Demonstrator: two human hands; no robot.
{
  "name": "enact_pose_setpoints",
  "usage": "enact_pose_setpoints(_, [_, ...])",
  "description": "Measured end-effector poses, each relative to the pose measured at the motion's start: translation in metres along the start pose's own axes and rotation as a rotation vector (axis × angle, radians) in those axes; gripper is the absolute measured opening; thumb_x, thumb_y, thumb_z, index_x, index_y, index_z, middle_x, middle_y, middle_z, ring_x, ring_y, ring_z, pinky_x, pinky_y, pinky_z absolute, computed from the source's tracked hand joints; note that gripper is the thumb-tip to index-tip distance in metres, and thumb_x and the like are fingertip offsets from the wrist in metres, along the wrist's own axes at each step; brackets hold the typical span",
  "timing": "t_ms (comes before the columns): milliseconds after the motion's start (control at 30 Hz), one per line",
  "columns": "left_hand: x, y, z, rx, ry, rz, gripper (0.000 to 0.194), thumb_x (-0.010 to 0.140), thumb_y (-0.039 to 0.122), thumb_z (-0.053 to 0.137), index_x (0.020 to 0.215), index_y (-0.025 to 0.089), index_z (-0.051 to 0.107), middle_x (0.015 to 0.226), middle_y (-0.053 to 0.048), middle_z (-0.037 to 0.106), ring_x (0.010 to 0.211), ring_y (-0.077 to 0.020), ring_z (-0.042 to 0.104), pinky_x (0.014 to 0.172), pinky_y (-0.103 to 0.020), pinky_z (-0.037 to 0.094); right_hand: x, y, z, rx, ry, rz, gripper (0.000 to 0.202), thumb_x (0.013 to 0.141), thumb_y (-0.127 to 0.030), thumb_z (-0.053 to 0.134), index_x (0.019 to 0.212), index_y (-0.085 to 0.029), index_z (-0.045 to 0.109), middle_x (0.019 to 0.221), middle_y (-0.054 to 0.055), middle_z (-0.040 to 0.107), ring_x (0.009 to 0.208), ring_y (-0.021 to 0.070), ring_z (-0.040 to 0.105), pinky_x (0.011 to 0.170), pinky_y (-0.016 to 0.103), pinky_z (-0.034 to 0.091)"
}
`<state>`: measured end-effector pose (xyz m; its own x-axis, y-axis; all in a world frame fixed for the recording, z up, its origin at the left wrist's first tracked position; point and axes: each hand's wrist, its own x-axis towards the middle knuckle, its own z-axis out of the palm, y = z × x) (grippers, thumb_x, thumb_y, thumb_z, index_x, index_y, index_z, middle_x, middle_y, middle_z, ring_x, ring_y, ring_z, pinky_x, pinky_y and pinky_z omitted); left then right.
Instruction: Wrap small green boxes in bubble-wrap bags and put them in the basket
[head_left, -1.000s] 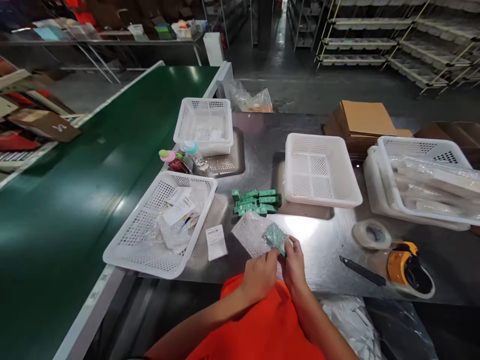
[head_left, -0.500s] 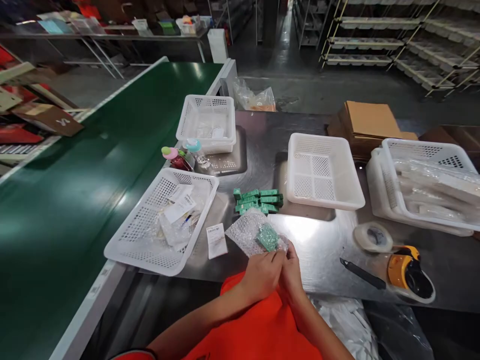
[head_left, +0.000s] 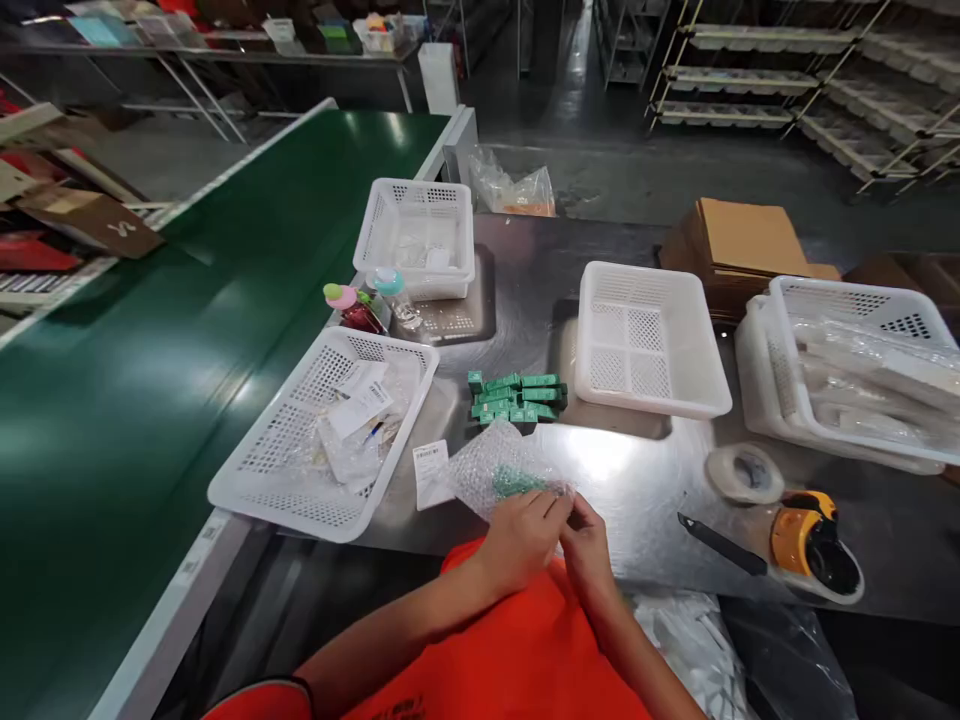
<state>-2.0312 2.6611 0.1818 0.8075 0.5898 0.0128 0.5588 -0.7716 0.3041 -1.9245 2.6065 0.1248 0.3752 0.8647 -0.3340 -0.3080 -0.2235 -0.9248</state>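
We are in what looks like a warehouse packing area: a green belt (head_left: 150, 370) lies beside our metal table (head_left: 525, 290), bubble wrap (head_left: 476, 465), tape (head_left: 721, 478), cardboard (head_left: 754, 235) and baskets (head_left: 694, 345) surround us, and racks (head_left: 772, 40) stand across the floor (head_left: 600, 170).

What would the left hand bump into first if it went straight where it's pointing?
Besides the bubble wrap both hold, the left hand would probably meet the right hand first; the gap is hard to judge.
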Motion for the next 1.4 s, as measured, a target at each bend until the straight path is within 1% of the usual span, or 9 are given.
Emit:
enact_pose_setpoints(267, [-0.017, -0.018, -0.013, -0.479, -0.092, -0.032, 0.021, 0.094, 0.022, 0.048, 0.106, 0.021, 0.065, 0.087, -0.002, 0.072, 0.078, -0.0164, 0.066, 0.071, -0.026, 0.05, 0.005, -0.016, -0.014, -0.02, -0.012, 0.061, 0.039, 0.057, -0.034, 0.083, 0.093, -0.022, 0.074, 0.091, 0.004, 0.073, 0.086, 0.0231, 0.064, 0.079, 0.036, 0.053])
enact_pose_setpoints(367, [-0.018, -0.026, -0.021, -0.514, 0.085, 0.007, 0.028, 0.098, 0.03, 0.042, 0.11, 0.021, 0.066, 0.084, -0.004, 0.072, 0.078, -0.0166, 0.065, 0.074, -0.028, 0.049, 0.005, -0.024, -0.017, -0.072, -0.134, 0.069, 0.033, 0.057, -0.031, 0.08, 0.089, -0.023, 0.077, 0.088, 0.002, 0.074, 0.083, 0.023, 0.063, 0.08, 0.037, 0.052])
enact_pose_setpoints(467, [-0.014, -0.033, -0.021, -0.319, 0.281, -0.178, 0.04, 0.095, 0.042, 0.045, 0.12, 0.016, 0.063, 0.114, -0.015, 0.068, 0.108, -0.0269, 0.061, 0.096, -0.042, 0.045, 0.003, -0.03, -0.016, -0.08, -0.264, 0.117, 0.031, 0.06, -0.033, 0.079, 0.09, -0.024, 0.078, 0.088, 0.002, 0.074, 0.081, 0.0231, 0.063, 0.076, 0.036, 0.053])
enact_pose_setpoints(533, [-0.01, -0.036, -0.015, -0.302, 0.12, -0.223, 0.047, 0.093, 0.046, 0.048, 0.126, 0.015, 0.06, 0.126, -0.018, 0.063, 0.118, -0.0306, 0.056, 0.102, -0.047, 0.041, 0.003, -0.032, -0.013, -0.087, -0.357, 0.117, 0.029, 0.064, -0.034, 0.077, 0.091, -0.024, 0.078, 0.089, 0.002, 0.074, 0.084, 0.0233, 0.064, 0.079, 0.037, 0.053])
enact_pose_setpoints(633, [-0.008, -0.034, -0.002, -0.484, -0.218, -0.234, 0.036, 0.098, 0.039, 0.038, 0.115, 0.02, 0.063, 0.107, -0.01, 0.072, 0.099, -0.0228, 0.065, 0.087, -0.035, 0.049, 0.003, -0.029, -0.009, -0.075, -0.443, 0.084, 0.027, 0.065, -0.035, 0.079, 0.088, -0.022, 0.076, 0.086, 0.001, 0.073, 0.087, 0.022, 0.064, 0.085, 0.036, 0.051])
enact_pose_setpoints(700, [-0.009, -0.031, 0.005, -0.572, -0.271, -0.292, 0.034, 0.099, 0.036, 0.035, 0.104, 0.021, 0.065, 0.094, -0.006, 0.072, 0.087, -0.0195, 0.066, 0.078, -0.029, 0.049, 0.002, -0.024, -0.005, -0.039, -0.427, 0.108, 0.029, 0.062, -0.035, 0.082, 0.085, -0.021, 0.074, 0.083, 0.001, 0.071, 0.084, 0.0204, 0.064, 0.083, 0.034, 0.051])
enact_pose_setpoints(1033, [-0.021, -0.025, 0.018, -0.634, 0.031, -0.554, 0.024, 0.09, 0.02, 0.041, 0.091, 0.018, 0.064, 0.095, -0.007, 0.068, 0.094, -0.0191, 0.063, 0.086, -0.032, 0.048, -0.038, -0.006, 0.017, 0.353, -0.221, 0.398, 0.059, 0.054, -0.046, 0.087, 0.104, -0.022, 0.066, 0.092, 0.005, 0.071, 0.083, 0.0227, 0.066, 0.076, 0.036, 0.055])
enact_pose_setpoints(1300, [-0.015, -0.024, 0.011, -0.586, 0.038, -0.439, 0.02, 0.091, 0.025, 0.047, 0.098, 0.018, 0.064, 0.09, -0.005, 0.066, 0.086, -0.019, 0.062, 0.082, -0.034, 0.048, -0.033, 0.002, 0.024, 0.228, -0.333, 0.437, 0.038, 0.056, -0.032, 0.083, 0.089, -0.02, 0.066, 0.075, -0.001, 0.068, 0.069, 0.018, 0.063, 0.067, 0.03, 0.051])
enact_pose_setpoints(1400, [-0.016, -0.018, 0.005, -0.35, 0.179, -0.375, 0.022, 0.089, 0.03, 0.052, 0.1, 0.016, 0.064, 0.101, -0.01, 0.063, 0.096, -0.024, 0.058, 0.086, -0.039, 0.047, -0.028, 0.004, 0.027, 0.203, -0.238, 0.387, 0.027, 0.057, -0.032, 0.078, 0.078, -0.019, 0.065, 0.069, -0.001, 0.065, 0.064, 0.0163, 0.058, 0.059, 0.027, 0.047])
